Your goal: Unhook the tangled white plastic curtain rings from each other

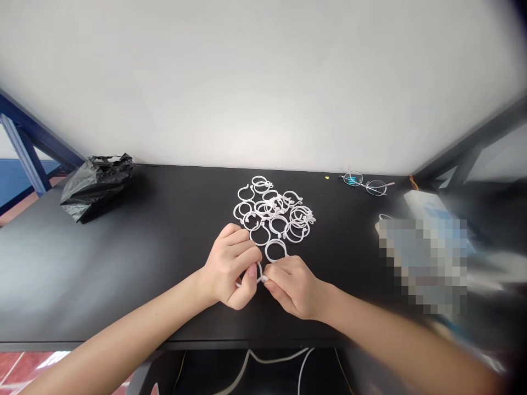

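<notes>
A white plastic curtain ring (260, 270) is held between my two hands near the front of the black desk. My left hand (234, 266) is closed around its left side, with the thumb pressed on it. At the ring's right end, where a small knob shows, my right hand (294, 285) pinches it between thumb and fingers. Part of the ring is covered by my left fingers. Just beyond my hands lies a loose pile of similar curtain rings (279, 225), several overlapping. The nearest loose ring (267, 257) lies right above my right hand, partly hidden by it.
On the desk (173, 219), a crumpled black plastic bag (101, 181) sits at the back left. Eyeglasses (364, 185) rest at the back right. A blurred white and blue box (430, 206) and a pixelated object (424, 269) occupy the right side. Cables (280, 357) hang below the front edge.
</notes>
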`<state>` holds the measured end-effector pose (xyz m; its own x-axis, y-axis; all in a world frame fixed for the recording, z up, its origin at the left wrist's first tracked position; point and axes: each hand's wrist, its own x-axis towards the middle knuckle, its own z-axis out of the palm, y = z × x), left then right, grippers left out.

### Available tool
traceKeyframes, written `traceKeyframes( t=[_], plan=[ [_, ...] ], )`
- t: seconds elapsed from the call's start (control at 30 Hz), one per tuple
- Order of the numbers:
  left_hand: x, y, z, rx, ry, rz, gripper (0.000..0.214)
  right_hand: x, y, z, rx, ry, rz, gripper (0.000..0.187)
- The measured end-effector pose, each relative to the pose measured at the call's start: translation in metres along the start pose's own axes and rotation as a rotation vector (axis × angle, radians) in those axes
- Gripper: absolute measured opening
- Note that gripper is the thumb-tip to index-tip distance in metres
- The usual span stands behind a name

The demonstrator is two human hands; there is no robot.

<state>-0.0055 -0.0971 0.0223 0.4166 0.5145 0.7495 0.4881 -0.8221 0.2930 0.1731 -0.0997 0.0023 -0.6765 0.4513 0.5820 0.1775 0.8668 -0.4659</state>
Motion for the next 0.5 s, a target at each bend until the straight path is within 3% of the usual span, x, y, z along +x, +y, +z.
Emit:
traceKeyframes(
  t=[0.13, 0.27, 0.37, 0.43, 0.5],
  plan=[
    [-0.001, -0.006, 0.000, 0.047, -0.022, 0.008, 0.018, 0.001, 0.002, 0.002, 0.054, -0.015, 0.090, 0.032],
    [0.002, -0.033, -0.013, 0.123, -0.242, 0.010, 0.024, -0.001, 0.008, -0.001, 0.128, 0.027, 0.261, 0.024],
    [0.001, -0.062, -0.031, 0.203, -0.391, -0.132, 0.030, -0.004, 0.014, -0.008, 0.180, 0.184, 0.332, 0.023],
    [-0.001, -0.079, -0.039, 0.305, -0.390, -0.244, 0.034, -0.002, 0.017, -0.013, 0.133, 0.258, 0.335, 0.023],
    [-0.005, -0.090, -0.043, 0.394, -0.401, -0.339, 0.035, 0.000, 0.019, -0.016, 0.011, 0.235, 0.310, 0.018]
  ],
)
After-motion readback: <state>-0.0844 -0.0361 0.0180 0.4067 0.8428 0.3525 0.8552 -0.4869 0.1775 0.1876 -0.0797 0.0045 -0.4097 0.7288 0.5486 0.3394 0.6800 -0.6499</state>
